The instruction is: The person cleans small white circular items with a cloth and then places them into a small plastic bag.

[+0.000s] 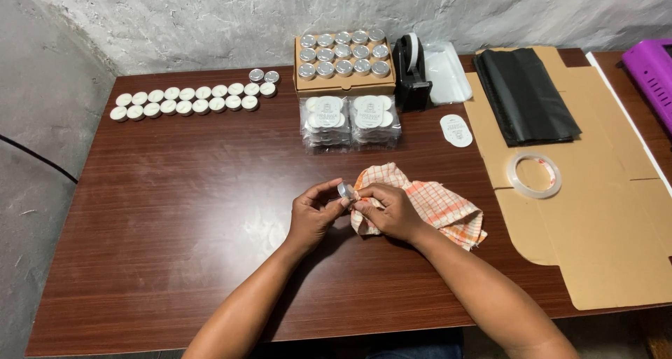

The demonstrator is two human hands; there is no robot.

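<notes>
Your left hand (313,213) pinches a small silver tin (345,190) by its rim, thumb & fingertips closed on it, held just above the table (175,212). Your right hand (393,212) is closed on a bunch of orange-checked cloth (441,205), pressing it to the tin's side; the rest of the cloth trails off to the right of that hand. Tin looks light, stiff, smooth metal, prob. slippery, so grip at the edge, not the flat faces. Cloth is soft & limp, so it's easiest held bunched. Beyond your hands: two clear packs of tins (350,121), a cardboard box of tins (343,54) & a black tape dispenser (410,72). Far left of your left hand, rows of white discs (185,100). Right of your right hand, a tape roll (534,175) on flat cardboard (595,226).
</notes>
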